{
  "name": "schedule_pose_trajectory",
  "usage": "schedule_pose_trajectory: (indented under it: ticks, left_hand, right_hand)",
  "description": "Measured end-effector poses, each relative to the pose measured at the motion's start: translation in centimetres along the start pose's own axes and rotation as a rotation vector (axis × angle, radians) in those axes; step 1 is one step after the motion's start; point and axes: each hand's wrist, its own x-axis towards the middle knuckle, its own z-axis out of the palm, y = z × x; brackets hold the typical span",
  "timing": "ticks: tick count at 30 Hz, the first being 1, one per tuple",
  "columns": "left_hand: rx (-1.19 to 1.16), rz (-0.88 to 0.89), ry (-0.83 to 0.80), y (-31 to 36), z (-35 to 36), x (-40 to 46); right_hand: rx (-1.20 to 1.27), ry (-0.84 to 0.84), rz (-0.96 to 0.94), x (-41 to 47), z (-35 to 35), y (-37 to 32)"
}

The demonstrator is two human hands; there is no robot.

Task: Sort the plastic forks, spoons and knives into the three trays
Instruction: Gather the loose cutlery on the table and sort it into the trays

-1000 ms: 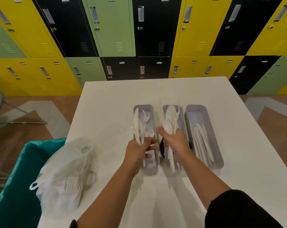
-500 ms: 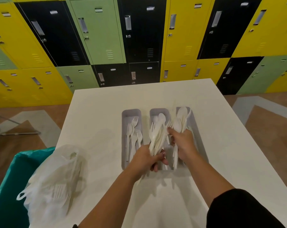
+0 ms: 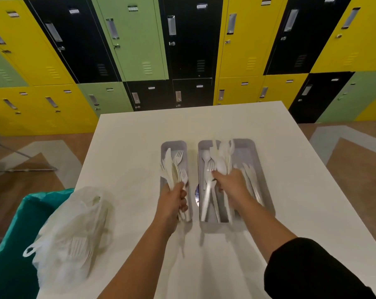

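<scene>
Cutlery of white plastic is split between both hands and three grey trays at the middle of the tabletop. The left hand is clamped round a mixed bundle with a knife blade and fork tines fanning toward 12 o'clock, held over the left tray, which already has forks in it. Half a second ago that hand and its bundle were over the middle tray; it has swung out toward 9 o'clock. I judge a fork is about to be dropped there.

The right hand grips its own bunch, spoon bowls uppermost, above the seam between the middle tray and the right tray, much where it was. The middle tray has spoons and at least one fork, so it may need correcting. Knives lie in the right tray.

At 8 o'clock a thin plastic bag with more forks sits on the tabletop edge, beside a teal bin. Sorting looks far from finished.
</scene>
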Motion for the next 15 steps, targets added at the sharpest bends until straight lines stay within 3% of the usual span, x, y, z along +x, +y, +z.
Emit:
schedule_pose_trajectory:
  ticks: [3,10,15]
  left_hand:
    - [-0.127,-0.021,0.005,0.8,-0.4,0.0]
    - [0.079,0.094,-0.006,1.4,-2.7,-0.5]
    - [0.122,0.141,-0.06,0.8,-3.4,-0.3]
  right_hand:
    - [-0.112,-0.028,-0.042,0.0,2.4,-0.1]
    - [-0.244,-0.139,-0.081,-0.1,6.2,-0.9]
    - [-0.077,-0.094,-0.092,-1.4,6.1,-1.3]
